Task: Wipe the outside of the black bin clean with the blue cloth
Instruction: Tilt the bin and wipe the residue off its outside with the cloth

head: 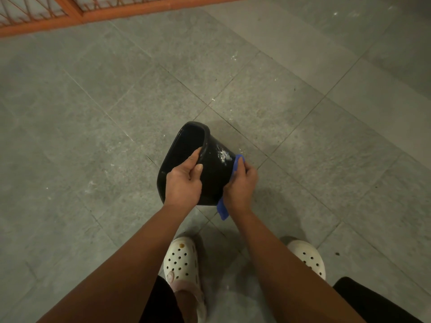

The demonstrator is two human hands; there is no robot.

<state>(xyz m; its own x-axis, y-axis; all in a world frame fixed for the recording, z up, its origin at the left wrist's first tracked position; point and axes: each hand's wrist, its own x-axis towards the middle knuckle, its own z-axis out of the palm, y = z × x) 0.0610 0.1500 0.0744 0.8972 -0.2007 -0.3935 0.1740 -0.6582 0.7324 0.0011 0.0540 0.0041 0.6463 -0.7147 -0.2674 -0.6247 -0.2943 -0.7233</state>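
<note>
Open grey stone-tiled floor (pixel 93 141) is left all round the tilted black plastic bin (pixel 214 169). Its rim is occupied by the left hand (pixel 183 183), its right side by the right hand (pixel 241 184) and blue cloth (pixel 222 209). White perforated clogs (pixel 180 259) are planted nearer, an orange lattice frame (pixel 70 19) well apart.

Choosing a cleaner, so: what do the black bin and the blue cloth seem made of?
The black bin: probably moulded plastic, smooth with a faint sheen, thin rolled rim; whitish specks on its side. The blue cloth: soft matte fabric, weave too small to tell; it hangs limp below the right hand.
</note>
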